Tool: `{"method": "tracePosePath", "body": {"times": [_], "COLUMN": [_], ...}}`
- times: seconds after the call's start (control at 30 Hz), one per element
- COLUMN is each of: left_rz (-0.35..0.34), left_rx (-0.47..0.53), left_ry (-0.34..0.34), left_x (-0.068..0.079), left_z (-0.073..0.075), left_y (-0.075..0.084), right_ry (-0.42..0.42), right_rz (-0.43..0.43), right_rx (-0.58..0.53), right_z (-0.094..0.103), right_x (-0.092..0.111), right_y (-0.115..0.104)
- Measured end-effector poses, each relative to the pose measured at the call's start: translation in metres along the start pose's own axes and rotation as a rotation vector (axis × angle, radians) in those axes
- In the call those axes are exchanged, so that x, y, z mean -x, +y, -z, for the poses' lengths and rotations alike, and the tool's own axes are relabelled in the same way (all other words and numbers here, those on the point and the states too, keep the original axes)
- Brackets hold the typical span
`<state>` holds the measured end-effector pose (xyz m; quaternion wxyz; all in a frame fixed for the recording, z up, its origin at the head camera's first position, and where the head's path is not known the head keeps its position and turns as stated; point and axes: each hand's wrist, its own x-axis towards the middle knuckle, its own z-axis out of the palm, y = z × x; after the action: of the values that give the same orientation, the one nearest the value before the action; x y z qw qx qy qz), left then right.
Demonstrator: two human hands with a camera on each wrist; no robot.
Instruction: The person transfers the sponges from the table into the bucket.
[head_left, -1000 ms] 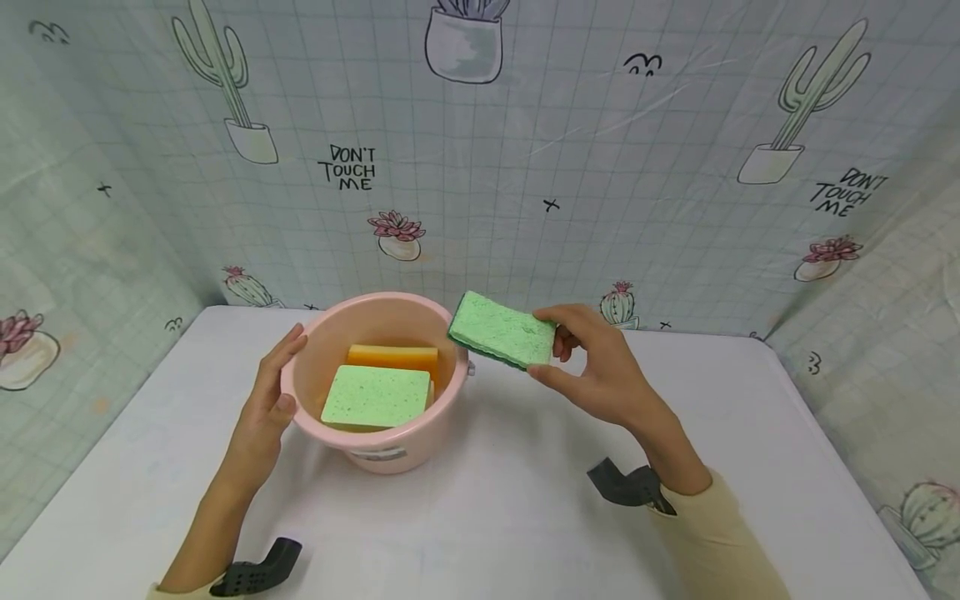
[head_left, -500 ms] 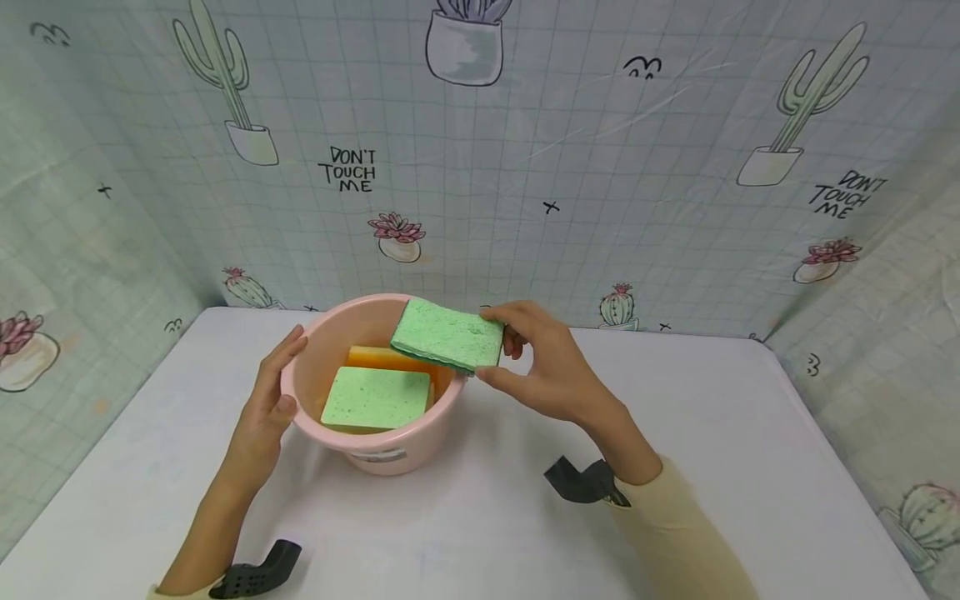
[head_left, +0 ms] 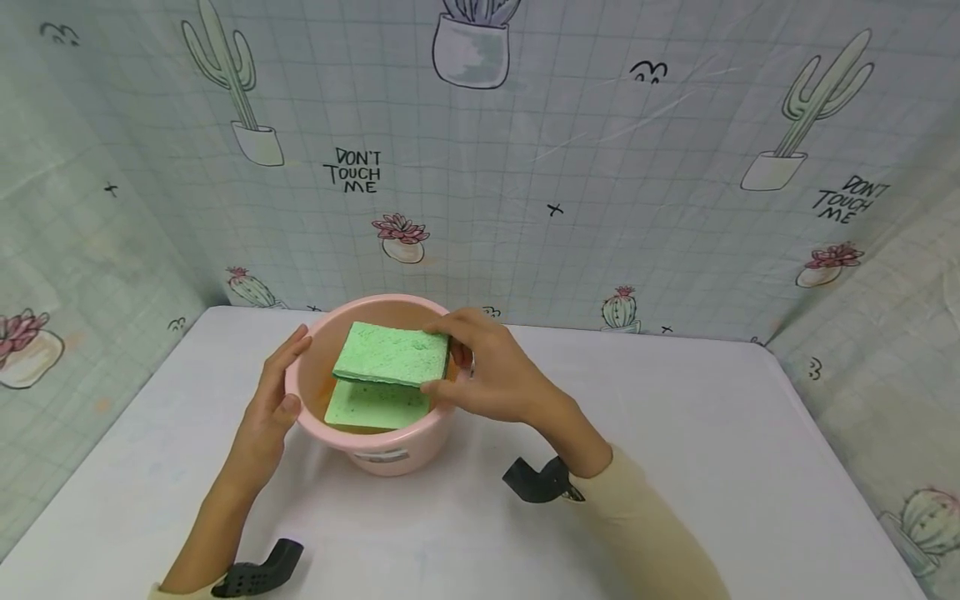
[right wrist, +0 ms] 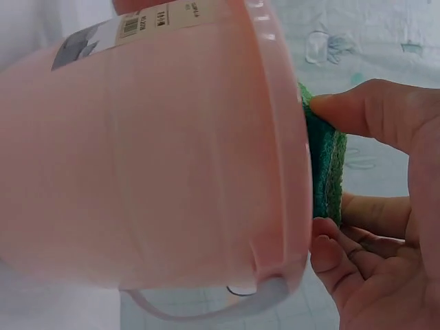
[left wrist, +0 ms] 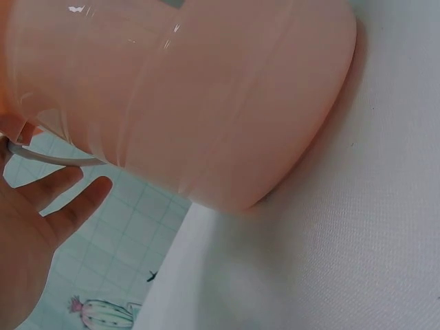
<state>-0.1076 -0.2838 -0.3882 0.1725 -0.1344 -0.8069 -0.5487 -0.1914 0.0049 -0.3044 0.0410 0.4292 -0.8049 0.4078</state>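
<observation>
A pink bucket stands on the white table, left of centre. My right hand pinches a green sponge by its right edge and holds it over the bucket's mouth. The right wrist view shows the sponge's dark green scouring layer just past the rim, with thumb and fingers on its opposite edges. Inside lies another light green sponge, partly covered by the held one in the head view. My left hand rests against the bucket's left side at the rim, its fingers fairly straight.
A grey handle hangs at the bucket's side, and a printed label is stuck on its wall. Behind the white table hangs a cloth with cactus drawings, which continues along both sides.
My right hand has carried the green sponge leftward from beside the bucket to over its mouth, covering the yellow-orange sponge seen inside before. My left hand has stayed at the rim.
</observation>
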Motion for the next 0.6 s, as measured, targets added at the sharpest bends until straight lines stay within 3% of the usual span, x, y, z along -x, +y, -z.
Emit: {"method": "tracePosePath", "body": {"times": [0.23, 0.6], "left_rz": [0.0, -0.011], "left_rx": [0.01, 0.022], "left_ry": [-0.006, 0.002], "left_x": [0.0, 0.0], "left_z": [0.0, 0.001], "left_y": [-0.002, 0.0], "right_ry": [-0.13, -0.227], "right_rz": [-0.044, -0.019], "right_rx": [0.051, 0.118], "right_z": [-0.012, -0.024], "right_x": [-0.01, -0.023], "right_y": [-0.003, -0.01]}}
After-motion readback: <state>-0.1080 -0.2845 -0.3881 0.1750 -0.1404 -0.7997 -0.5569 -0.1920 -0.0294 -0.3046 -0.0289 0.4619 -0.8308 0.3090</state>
